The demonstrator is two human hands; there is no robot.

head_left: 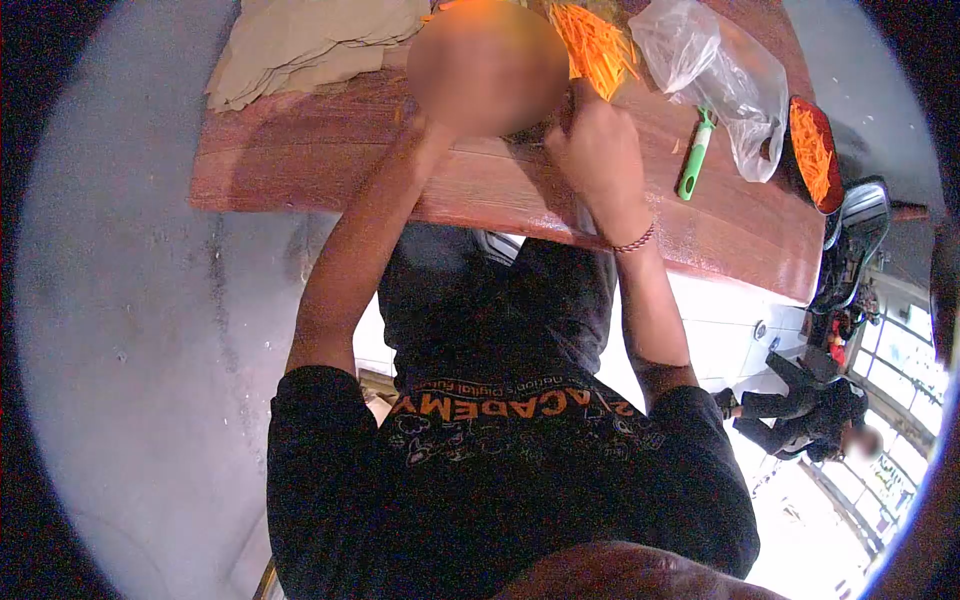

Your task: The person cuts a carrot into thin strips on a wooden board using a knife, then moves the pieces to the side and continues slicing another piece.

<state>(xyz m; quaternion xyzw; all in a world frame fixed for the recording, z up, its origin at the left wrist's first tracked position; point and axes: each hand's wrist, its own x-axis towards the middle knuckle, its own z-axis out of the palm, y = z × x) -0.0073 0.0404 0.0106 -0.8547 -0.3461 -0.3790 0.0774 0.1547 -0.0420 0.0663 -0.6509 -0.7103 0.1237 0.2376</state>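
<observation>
Shredded carrot (597,48) lies in a bright orange pile at the top middle of the wooden table (330,165). My left hand (430,138) reaches to a round blurred patch that covers its fingers, so its hold is hidden. At the patch's right edge, just below the carrot, my right hand (602,155) has its fingers curled closed; what they grip cannot be made out. A green-and-white peeler (697,155) rests to the right of that hand.
Brown paper sheets (300,45) lie at the table's upper left. A clear plastic bag (715,65) is beyond the peeler, and a dark tray of shredded carrot (814,155) stands at the right. Another person (800,410) is in the background at lower right.
</observation>
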